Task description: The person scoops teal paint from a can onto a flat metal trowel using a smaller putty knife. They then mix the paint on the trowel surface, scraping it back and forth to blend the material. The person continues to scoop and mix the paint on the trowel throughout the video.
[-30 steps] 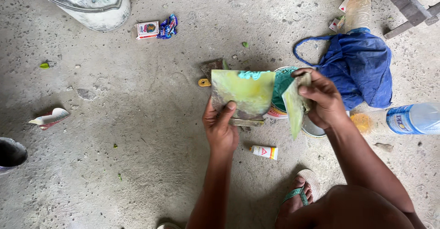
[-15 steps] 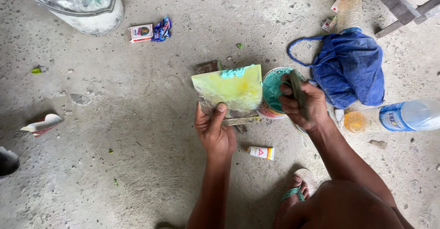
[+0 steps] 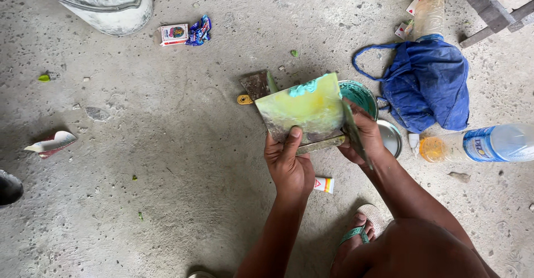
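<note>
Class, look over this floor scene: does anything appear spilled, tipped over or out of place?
Yes. A clear plastic bottle lies on its side on the concrete floor, and scraps lie scattered: a crumpled blue wrapper and a torn card piece. No liquid looks spilled.

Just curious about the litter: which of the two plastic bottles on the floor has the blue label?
The clear bottle lying on its side at the right edge, beside the blue bag. The other bottle, above the bag, shows no blue label.

Paint-smeared yellow-green flat blade (image 3: 303,110), tilted
</note>
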